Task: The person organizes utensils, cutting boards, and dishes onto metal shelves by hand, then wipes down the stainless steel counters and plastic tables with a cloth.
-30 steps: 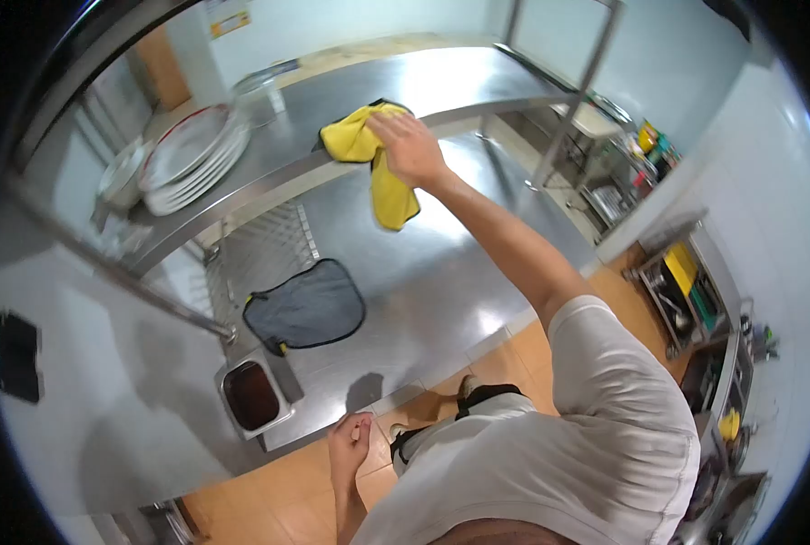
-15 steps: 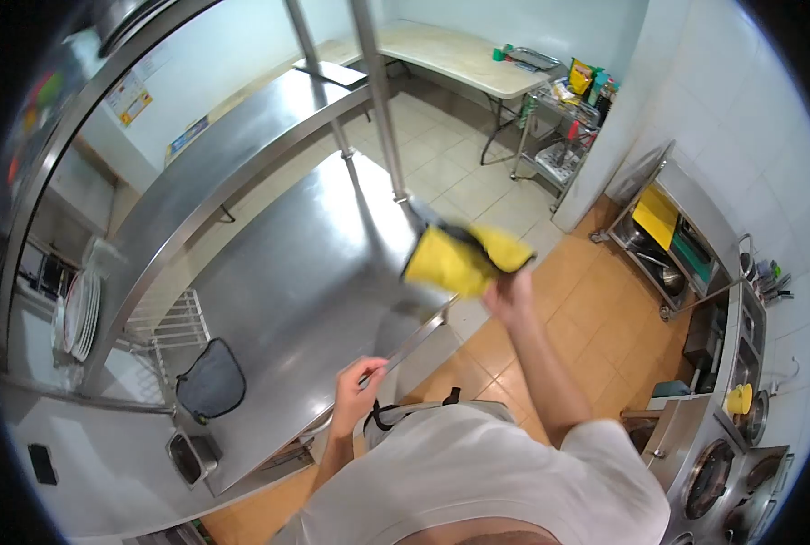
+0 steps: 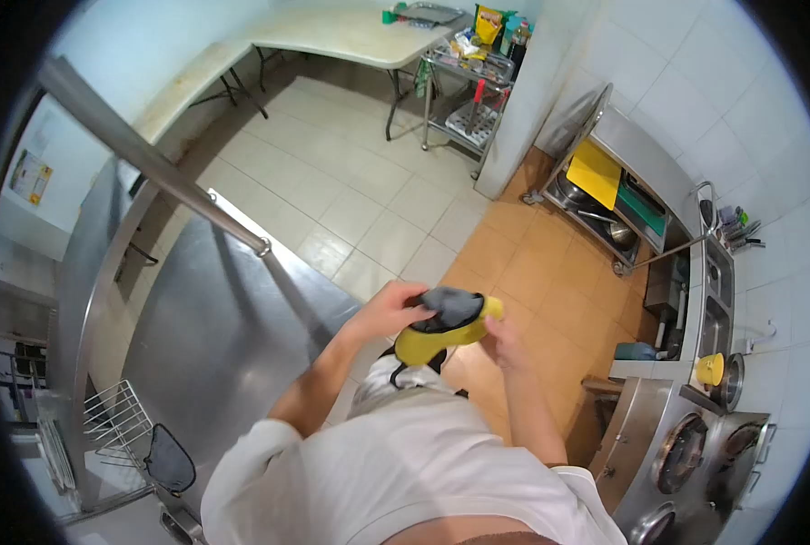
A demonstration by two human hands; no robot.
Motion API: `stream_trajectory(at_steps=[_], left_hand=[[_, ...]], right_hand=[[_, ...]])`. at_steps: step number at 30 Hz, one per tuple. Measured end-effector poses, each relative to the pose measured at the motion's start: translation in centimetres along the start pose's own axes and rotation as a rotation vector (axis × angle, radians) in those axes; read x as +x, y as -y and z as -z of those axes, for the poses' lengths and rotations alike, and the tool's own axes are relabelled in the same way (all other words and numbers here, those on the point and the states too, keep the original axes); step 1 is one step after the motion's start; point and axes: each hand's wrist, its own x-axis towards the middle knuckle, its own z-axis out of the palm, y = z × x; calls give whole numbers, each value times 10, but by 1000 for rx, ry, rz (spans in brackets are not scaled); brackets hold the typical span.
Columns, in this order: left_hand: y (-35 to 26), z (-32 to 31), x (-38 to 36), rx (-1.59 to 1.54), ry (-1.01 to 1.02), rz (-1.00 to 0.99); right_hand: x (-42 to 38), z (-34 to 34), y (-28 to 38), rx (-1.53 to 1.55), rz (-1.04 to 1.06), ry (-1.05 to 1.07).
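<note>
A yellow and grey cleaning cloth [image 3: 441,340] with black edging is held folded in front of my body, off the right edge of the steel table [image 3: 228,318]. My left hand [image 3: 391,312] grips its grey side, with the thumb on the fabric. At the yellow end, my right hand [image 3: 503,341] has its fingers closed on the cloth, some of them hidden behind it. A second grey cloth [image 3: 169,460] with a dark border lies at the lower left of the table, next to a white wire rack [image 3: 116,418].
A steel post [image 3: 164,163] rises from the table's far edge. Beyond stand a long pale table [image 3: 332,38] and a loaded trolley [image 3: 459,113]. On the right are a steel shelf cart [image 3: 641,154], sinks [image 3: 716,318] and a stove [image 3: 673,454].
My left hand has come up from the table edge and taken hold of the cloth. The cloth has moved nearer my body, and the view has swung to the right.
</note>
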Motion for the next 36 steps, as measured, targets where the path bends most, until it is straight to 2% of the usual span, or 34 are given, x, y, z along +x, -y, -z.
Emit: stream_trajectory(at_steps=[1,3,5,8,11,15,16,18,21,22,25,26,28,30,31,33,36], left_hand=[[10,5,29,25,57,-5],[1,8,90,-151,71,9],[-14,10,148,-82,-17,-257],[-36,10,217,-244,-91,-229],[-54,7,265,1,-170,-276],[-87,19,330,237,-88,-430],[-95,27,345,262,-87,-444],[-94,49,383,271,-123,-499],[-95,97,438,380,-309,-552],[-111,116,448,400,-299,-446],[-95,169,495,559,-535,-405],[-90,192,500,604,-561,-290],[-61,238,498,454,-678,-285],[-43,271,473,79,-784,62],[-58,277,458,-225,-828,184],[-32,294,425,-217,-996,167],[31,316,364,-235,-1241,253]], right_hand=[[7,19,12,-79,-4,-82],[9,59,35,-30,-19,-184],[35,98,68,1,21,-268],[61,140,109,-44,9,-196],[94,175,139,68,-151,-226],[173,203,144,-339,-207,5],[194,195,143,-158,-194,-104],[242,246,132,158,-308,-2],[324,221,144,171,-302,-205],[349,223,149,185,-332,-173],[436,224,173,212,-416,-35],[467,224,178,214,-433,14],[531,215,189,226,-467,106],[584,202,196,245,-496,173],[608,196,198,261,-512,194],[648,179,193,297,-545,220],[704,149,170,362,-564,213]])
